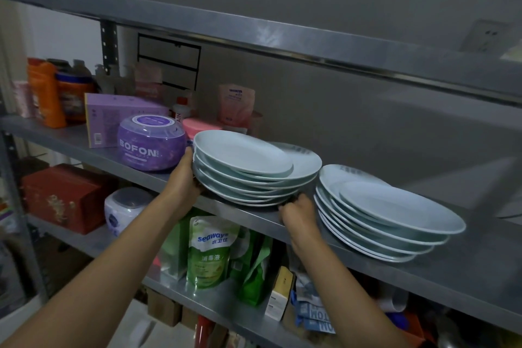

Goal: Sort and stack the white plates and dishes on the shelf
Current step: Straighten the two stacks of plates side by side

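Note:
Two uneven stacks of white plates stand on the grey metal shelf (466,271). The left stack (248,167) holds several plates, with smaller ones lying on top of wider ones. My left hand (185,178) grips its left side, fingers tucked under the bottom plates. My right hand (296,213) is curled against the stack's lower right edge at the shelf front. The right stack (389,212) of several plates, skewed toward the right, stands untouched just right of my right hand.
A purple BOFON tub (151,144), a purple box (118,116), a pink lid and bottles crowd the shelf left of and behind the plates. An upper shelf edge (254,31) runs overhead. Green Seaway pouches (207,251) and boxes fill the shelf below.

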The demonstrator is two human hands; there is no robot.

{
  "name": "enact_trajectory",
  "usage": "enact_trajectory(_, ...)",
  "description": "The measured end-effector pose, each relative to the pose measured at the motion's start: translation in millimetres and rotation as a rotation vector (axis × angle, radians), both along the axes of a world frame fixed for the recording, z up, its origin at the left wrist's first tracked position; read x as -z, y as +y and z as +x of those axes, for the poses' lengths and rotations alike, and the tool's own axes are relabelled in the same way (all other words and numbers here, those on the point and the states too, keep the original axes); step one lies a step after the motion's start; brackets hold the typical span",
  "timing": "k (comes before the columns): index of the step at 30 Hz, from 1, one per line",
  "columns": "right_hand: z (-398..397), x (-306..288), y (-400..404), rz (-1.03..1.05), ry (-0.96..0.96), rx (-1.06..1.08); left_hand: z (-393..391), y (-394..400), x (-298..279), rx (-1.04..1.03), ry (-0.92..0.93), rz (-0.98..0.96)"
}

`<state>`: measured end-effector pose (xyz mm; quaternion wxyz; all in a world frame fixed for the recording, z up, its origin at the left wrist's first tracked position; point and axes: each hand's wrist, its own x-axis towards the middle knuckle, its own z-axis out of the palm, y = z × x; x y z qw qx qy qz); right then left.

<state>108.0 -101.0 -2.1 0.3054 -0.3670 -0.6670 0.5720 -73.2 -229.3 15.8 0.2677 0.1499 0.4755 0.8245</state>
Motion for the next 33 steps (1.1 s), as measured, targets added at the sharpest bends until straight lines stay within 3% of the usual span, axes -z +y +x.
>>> enact_trajectory(5, 3.8, 1.7, -0.8, -0.011, 0.005, -0.042, -12.3, 3.4, -7.8, 0.042, 0.037, -0.036)
enact_trajectory(8, 17.5, -13.2, -5.8, 0.116, -0.03, -0.043, -12.0, 5.6, -10.2, -0.112, 0.09, -0.126)
enact_trajectory(10, 19.8, -13.7, -1.7, 0.158, -0.01, -0.062, -11.9, 8.1, -10.5, -0.218, 0.167, -0.153)
enact_trajectory(14, 8.3, -10.2, 8.4, 0.208, 0.022, -0.06, -5.3, 14.4, -15.4, -0.24, 0.379, -0.167)
enact_trajectory(21, 0.5, -2.3, 20.5, 0.24, 0.062, -0.08, -24.8, 19.0, -5.1, -0.184, 0.244, -0.191)
enact_trajectory(26, 0.0, 1.3, 22.2, 0.295, 0.05, -0.089, -16.5, 26.4, -5.0, -0.174, 0.279, -0.142)
enact_trajectory(33, 7.1, 0.5, 19.1, 0.284, 0.007, -0.041, -24.3, 32.9, 10.0, -0.113, 0.192, -0.175)
